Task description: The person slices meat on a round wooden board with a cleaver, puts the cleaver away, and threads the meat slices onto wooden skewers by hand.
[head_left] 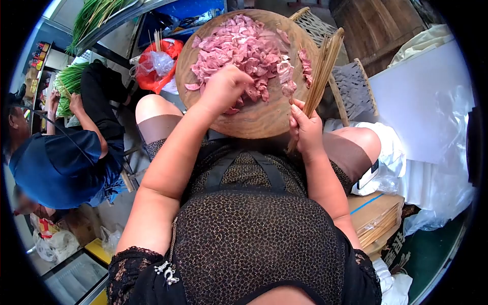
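A heap of sliced pink meat point(239, 48) covers much of the round wooden board point(203, 56) in front of my lap. My left hand point(227, 89) is over the near edge of the heap, its fingers bent together; whatever is between the fingertips is too small to tell. On the right, my right hand point(306, 127) is closed around a bundle of thin wooden sticks point(325, 71) and the lower end of a skewer with meat threaded on it point(286, 76). Another strip of meat point(305, 67) lies on the board beside the bundle.
A person in a dark blue shirt point(61, 165) sits at the left, hands at green stalks point(71, 81). A red bag point(158, 66) stands behind my left knee. Woven-seat stools point(353, 89) are at the right, above a cardboard box of sticks point(376, 218).
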{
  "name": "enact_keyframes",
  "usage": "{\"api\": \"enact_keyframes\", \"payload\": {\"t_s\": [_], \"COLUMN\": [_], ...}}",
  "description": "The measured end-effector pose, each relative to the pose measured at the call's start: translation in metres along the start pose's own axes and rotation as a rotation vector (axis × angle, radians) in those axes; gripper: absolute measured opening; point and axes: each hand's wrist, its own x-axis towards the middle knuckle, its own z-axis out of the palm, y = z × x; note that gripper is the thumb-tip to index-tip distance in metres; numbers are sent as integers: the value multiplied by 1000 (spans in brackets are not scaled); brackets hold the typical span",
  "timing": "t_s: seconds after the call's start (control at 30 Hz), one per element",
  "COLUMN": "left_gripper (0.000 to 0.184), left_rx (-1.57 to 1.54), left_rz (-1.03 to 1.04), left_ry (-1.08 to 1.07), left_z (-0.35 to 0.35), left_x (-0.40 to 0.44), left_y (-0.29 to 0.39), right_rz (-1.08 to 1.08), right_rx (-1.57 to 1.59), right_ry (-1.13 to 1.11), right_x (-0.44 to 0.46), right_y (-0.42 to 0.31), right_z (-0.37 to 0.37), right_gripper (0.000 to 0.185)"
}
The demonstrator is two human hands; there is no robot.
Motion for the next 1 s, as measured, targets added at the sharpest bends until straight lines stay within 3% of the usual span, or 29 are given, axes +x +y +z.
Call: {"api": "enact_keyframes", "payload": {"t_s": [0.03, 0.07, 0.13, 0.27, 0.33, 0.4, 0.47, 0.53, 0.8, 1.0], "left_gripper": [15, 18, 18, 17, 19, 19, 18, 15, 17, 17], "left_rx": [259, 344, 605, 555, 259, 91, -485, -985, -1339, -1369], "left_rz": [135, 228, 184, 47, -56, 30, -364, -531, -523, -528], "left_ry": [-144, -95, -115, -173, -46, 195, 265, 241, 369, 406], "left_z": [2, 15, 29, 31, 17, 10, 5, -11, -9, -12], "left_x": [-2, -8, -11, -6, -4, 4, 13, 19, 16, 17], "left_y": [9, 3, 5, 8, 18, 5, -6, -6, -7, -8], "right_rz": [-1, 5, 14, 22, 30, 67, 89, 112, 144, 152], "right_rx": [0, -4, -12, -33, -29, -63, -99, -140, -228, -245], "right_ry": [2, 2, 3, -2, -17, -50, -94, -139, -211, -183], "right_x": [0, 0, -2, -5, -6, -5, -5, -6, -4, -7], "right_y": [1, 2, 3, 1, 1, 2, 4, 8, 13, 10], "right_z": [0, 0, 0, -1, -4, -5, -1, 0, 8, 8], "right_gripper": [26, 26, 26, 25, 26, 25, 25, 24, 25, 23]}}
